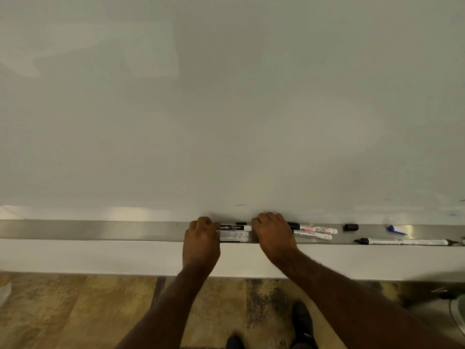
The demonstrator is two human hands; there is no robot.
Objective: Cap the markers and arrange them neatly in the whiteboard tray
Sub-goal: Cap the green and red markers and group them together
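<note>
Your left hand [201, 235] rests at the left end of a small bundle of white Camlin markers [234, 233] lying in the metal whiteboard tray [100, 230]; its fingers are curled over the marker ends, so it seems to hold them, though the exact grip is hidden. Your right hand [273, 234] covers the other end of the bundle with bent fingers, and I cannot tell if it pinches a marker or only presses. To do this step well, push both ends gently toward each other until the barrels lie parallel and their ends are even, and keep them against the back of the tray. Just right of your right hand two more white board markers [315, 233] lie together. Further right you have a loose black cap [351, 227], then a blue cap [392, 229], and a long uncapped marker [405, 241] near the front edge, which in my judgement still needs a cap.
</note>
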